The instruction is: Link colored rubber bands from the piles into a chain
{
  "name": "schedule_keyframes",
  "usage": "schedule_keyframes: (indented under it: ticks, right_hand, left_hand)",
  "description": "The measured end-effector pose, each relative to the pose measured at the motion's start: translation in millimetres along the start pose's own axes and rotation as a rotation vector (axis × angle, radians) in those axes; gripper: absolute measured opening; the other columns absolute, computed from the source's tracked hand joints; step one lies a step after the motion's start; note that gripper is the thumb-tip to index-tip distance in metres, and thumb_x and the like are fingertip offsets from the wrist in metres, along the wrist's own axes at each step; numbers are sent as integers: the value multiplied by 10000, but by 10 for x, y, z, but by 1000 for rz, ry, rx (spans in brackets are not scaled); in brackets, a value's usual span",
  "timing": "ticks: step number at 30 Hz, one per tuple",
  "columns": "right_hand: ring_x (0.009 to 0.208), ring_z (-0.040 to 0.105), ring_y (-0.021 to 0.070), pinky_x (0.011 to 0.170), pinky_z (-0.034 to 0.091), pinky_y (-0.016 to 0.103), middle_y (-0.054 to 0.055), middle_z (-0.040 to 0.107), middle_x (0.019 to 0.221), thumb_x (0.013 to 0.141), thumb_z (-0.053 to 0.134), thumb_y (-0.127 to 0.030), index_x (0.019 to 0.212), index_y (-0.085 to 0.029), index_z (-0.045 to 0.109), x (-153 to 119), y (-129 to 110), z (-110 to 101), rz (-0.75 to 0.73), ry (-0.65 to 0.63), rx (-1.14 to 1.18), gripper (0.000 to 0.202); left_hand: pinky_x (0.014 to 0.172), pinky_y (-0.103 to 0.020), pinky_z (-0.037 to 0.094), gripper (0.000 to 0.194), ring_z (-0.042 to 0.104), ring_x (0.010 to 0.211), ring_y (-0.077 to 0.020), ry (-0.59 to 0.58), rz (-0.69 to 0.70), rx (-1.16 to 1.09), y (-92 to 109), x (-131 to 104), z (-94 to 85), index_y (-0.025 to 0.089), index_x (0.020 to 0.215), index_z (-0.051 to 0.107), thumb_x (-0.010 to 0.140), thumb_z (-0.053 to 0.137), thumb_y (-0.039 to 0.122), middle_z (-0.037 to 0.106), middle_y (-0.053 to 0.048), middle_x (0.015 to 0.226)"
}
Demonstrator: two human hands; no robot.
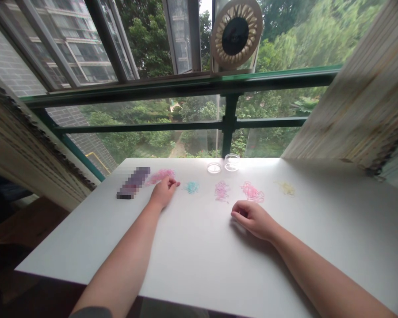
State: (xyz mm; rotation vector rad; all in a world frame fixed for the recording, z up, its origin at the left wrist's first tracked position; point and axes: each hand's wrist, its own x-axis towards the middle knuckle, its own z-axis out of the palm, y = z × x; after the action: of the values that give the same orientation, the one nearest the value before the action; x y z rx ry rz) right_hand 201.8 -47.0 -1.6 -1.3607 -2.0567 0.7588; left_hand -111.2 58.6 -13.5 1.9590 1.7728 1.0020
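My left hand (163, 191) is at the near edge of a loose pile of small pink, thin pieces (162, 176). Its fingertips are pinched together; whatever may be between them is too small to name. Just right of it lies a turquoise pile (192, 187). My right hand (254, 217) hovers low over the table with fingers curled and thumb against the index finger, its contents hidden. Beyond it is a pinkish-red pile (252, 192), with a lilac pile (222, 191) to the left and a pale yellow pile (287, 187) to the right.
A clear round container (232, 162) and a clear round lid or dish (214, 168) are at the white table's (192, 256) far edge. A blurred-out dark object (133, 183) lies at far left. Behind stand a green railing (172, 92) and a round fan (237, 34).
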Motion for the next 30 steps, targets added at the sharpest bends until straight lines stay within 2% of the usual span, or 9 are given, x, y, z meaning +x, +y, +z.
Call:
schedule_keyframes:
  ticks: [6, 11, 15, 20, 22, 25, 30]
  right_hand:
    - [562, 460, 114, 526, 352, 232, -9, 545, 622, 802, 502, -280, 710, -181, 568, -5, 3, 0, 16, -8, -3, 151]
    - [563, 458, 110, 528, 351, 229, -11, 545, 624, 797, 508, -265, 706, -181, 571, -14, -13, -7, 8, -3, -13, 140]
    - [545, 455, 105, 516, 348, 226, -11, 547, 615, 787, 511, -248, 714, -177, 580, -13, -40, -4, 14, -2, -9, 123]
    - [527, 453, 97, 507, 349, 220, -18, 542, 601, 765, 527, -224, 719, -176, 590, 3, -54, 14, 18, 8, -9, 92]
    - [526, 453, 93, 506, 350, 217, -21, 543, 602, 756, 536, -214, 718, -176, 593, 9, -53, 20, 5, 15, 0, 77]
    - [511, 447, 86, 497, 349, 210, -28, 534, 585, 752, 543, -204, 720, -175, 591, 12, -50, 23, -13, 32, 39, 65]
    - [467, 446, 73, 460, 344, 196, -39, 518, 544, 748, 559, -189, 734, -169, 578, 19, -38, 38, -8, 71, 175, 31]
  left_hand:
    - [737, -335, 464, 111, 625, 820, -223, 87, -93, 221, -72, 30, -102, 197, 832, 587, 775, 523, 268, 686, -71, 887]
    - [771, -342, 459, 109, 607, 854, -224, 142, 25, 182, -1, -1, -115, 186, 822, 583, 767, 526, 261, 665, -69, 874]
    - [766, -324, 461, 104, 595, 830, -202, 113, 195, 95, 223, -91, -20, 182, 807, 584, 764, 531, 261, 648, -54, 831]
    - [745, -304, 445, 65, 583, 802, -178, -34, 393, -30, 622, -325, 164, 192, 789, 594, 758, 540, 213, 634, -32, 788]
    - [729, -295, 438, 57, 583, 791, -168, -84, 424, -107, 786, -436, 240, 194, 794, 592, 767, 548, 217, 635, -26, 786]
    - [683, -277, 430, 70, 583, 748, -151, -141, 376, -256, 1006, -577, 373, 191, 807, 589, 780, 563, 250, 637, -19, 778]
    - [650, -259, 449, 154, 595, 731, -142, -196, 162, -572, 1253, -715, 654, 171, 843, 561, 786, 577, 313, 634, -28, 794]
